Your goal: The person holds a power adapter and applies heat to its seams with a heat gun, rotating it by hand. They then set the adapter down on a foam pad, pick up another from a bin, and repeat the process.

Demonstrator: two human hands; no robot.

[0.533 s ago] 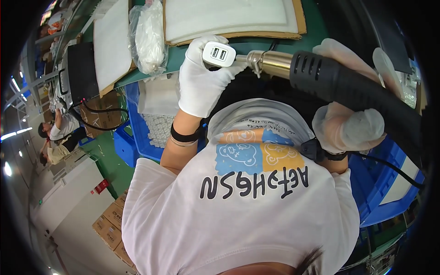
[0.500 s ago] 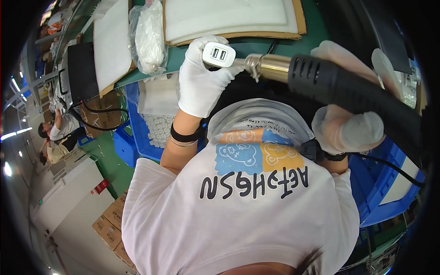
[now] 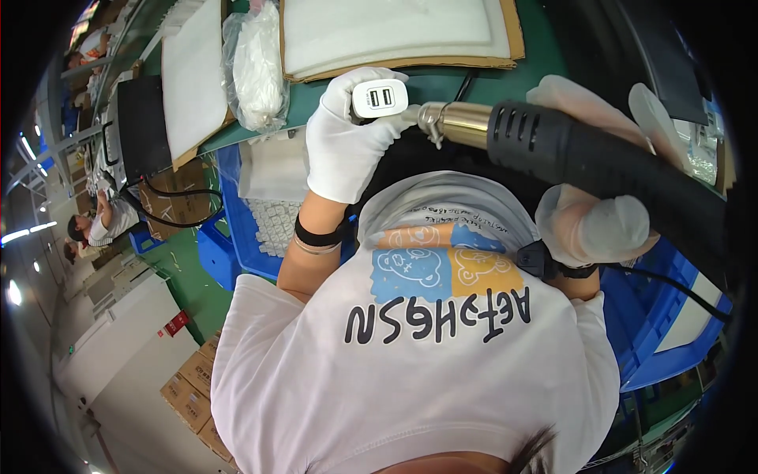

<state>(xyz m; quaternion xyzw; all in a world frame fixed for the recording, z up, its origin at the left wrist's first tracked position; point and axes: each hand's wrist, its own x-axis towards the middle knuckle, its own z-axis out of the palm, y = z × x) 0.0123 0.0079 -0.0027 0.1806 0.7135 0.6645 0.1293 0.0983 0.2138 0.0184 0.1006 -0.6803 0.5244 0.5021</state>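
Observation:
My left hand (image 3: 343, 150), in a white glove, is closed around a white charger (image 3: 379, 98). The charger's rounded end face, with two USB ports, is turned up toward me. My right hand (image 3: 596, 225) wears a pale glove with finger cots and grips a black hot-air gun (image 3: 568, 146) from both sides. The metal nozzle (image 3: 462, 123) of the gun points left, its tip close to the charger's right side and my left fingertips. Whether the tip touches the charger I cannot tell.
Foam sheets on cardboard (image 3: 395, 35) and a bag of white plastic (image 3: 259, 71) lie on the green bench. A blue bin (image 3: 237, 229) at my left holds many small white parts. Another blue bin (image 3: 655, 340) stands at right, crossed by a black cable (image 3: 671, 292).
The charger has turned a little in my left hand and shifted slightly down. The gun and my right hand have moved slightly left, with the nozzle a bit lower.

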